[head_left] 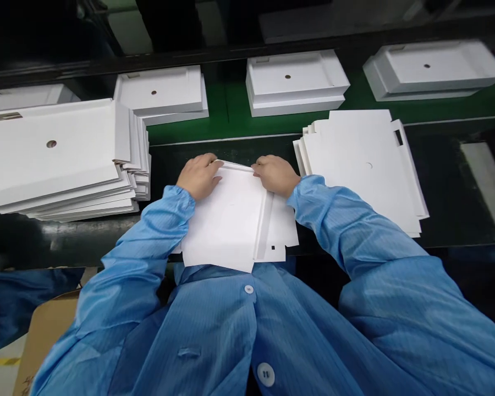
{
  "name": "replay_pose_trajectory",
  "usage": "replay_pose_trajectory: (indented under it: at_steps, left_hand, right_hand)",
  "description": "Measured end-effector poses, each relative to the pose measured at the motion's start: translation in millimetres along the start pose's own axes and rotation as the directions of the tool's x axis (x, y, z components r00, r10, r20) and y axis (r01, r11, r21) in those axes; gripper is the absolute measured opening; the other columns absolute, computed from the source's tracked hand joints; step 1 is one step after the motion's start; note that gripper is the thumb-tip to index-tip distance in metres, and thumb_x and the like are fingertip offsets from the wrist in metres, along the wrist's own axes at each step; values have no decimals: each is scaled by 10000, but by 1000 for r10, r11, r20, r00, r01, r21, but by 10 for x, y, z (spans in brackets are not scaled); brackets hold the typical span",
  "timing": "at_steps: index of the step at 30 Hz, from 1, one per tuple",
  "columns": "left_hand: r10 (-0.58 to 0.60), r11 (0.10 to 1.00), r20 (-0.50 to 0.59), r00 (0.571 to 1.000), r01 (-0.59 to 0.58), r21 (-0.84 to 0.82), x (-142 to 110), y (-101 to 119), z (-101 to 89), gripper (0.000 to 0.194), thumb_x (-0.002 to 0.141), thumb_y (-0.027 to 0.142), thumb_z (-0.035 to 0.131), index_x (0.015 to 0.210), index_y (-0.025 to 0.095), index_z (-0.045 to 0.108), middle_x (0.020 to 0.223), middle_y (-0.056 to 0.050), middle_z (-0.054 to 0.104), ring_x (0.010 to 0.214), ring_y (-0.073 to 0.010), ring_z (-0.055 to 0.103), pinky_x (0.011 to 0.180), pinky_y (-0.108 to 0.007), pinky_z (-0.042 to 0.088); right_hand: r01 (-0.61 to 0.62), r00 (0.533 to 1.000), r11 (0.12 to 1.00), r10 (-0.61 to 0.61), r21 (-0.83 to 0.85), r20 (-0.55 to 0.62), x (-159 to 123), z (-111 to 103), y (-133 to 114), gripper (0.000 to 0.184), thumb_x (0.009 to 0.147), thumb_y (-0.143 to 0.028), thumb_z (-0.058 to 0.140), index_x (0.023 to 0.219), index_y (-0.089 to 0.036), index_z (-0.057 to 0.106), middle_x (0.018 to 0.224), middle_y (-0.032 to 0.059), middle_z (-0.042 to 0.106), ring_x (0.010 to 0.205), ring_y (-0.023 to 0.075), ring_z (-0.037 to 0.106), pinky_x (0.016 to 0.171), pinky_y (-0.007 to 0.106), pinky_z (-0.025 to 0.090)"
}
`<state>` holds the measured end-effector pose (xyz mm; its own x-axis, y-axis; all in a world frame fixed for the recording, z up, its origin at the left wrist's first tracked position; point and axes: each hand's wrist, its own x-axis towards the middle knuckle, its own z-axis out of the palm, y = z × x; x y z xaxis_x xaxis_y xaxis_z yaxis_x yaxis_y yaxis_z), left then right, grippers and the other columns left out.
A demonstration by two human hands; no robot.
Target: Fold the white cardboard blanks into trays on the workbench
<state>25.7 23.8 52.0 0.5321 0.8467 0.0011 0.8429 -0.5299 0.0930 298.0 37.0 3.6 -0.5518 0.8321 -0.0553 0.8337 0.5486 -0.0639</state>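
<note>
Left hand (pixel 199 176) and right hand (pixel 275 174) pinch rectangular white cardboard blank (pixel 231 217) at far edge; uneven pressure might skew fold.

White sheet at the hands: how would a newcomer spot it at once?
Find the dark bench, then its near edge between the left stack and right stack. Unlike the stacked pieces, the white sheet there has the left hand and right hand on its far edge.
</note>
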Motion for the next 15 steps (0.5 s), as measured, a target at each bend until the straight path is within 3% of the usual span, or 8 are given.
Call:
replay_pose_trajectory:
  at_steps: [4, 8, 15]
  left_hand:
    - [61, 998, 80, 995, -60, -14, 358, -96, 176, 396, 955, 309, 515, 1320, 226, 644, 1284, -121, 620, 1187, -314, 541, 976, -453, 430]
    - [81, 997, 75, 994, -81, 2, 338, -241, 320, 406, 1004, 290, 399, 1305, 242, 667, 1188, -116, 658, 1116, -286, 560, 894, -419, 456]
    - [131, 990, 9, 991, -130, -60, 260, -321, 464, 452, 1033, 299, 323, 1325, 195, 651, 1122, -162, 664, 1073, -274, 572, 942, -453, 453]
  right_hand:
    - [103, 994, 988, -108, -115, -34, 95, -50, -49, 361, 987, -176, 384, 1151, -79, 691, 1059, 174, 667, 959, 264, 534, 802, 381, 311]
    - [184, 981, 967, -193, -176, -35, 188, -85, -39, 388, 990, -138, 340, 1119, -69, 699, 1032, 179, 673, 928, 262, 532, 777, 387, 290]
    - [265, 963, 941, -267, -212, 18, 270, -182, -19, 393, 971, -98, 336, 1110, -56, 701, 1007, 184, 685, 881, 254, 554, 749, 385, 281]
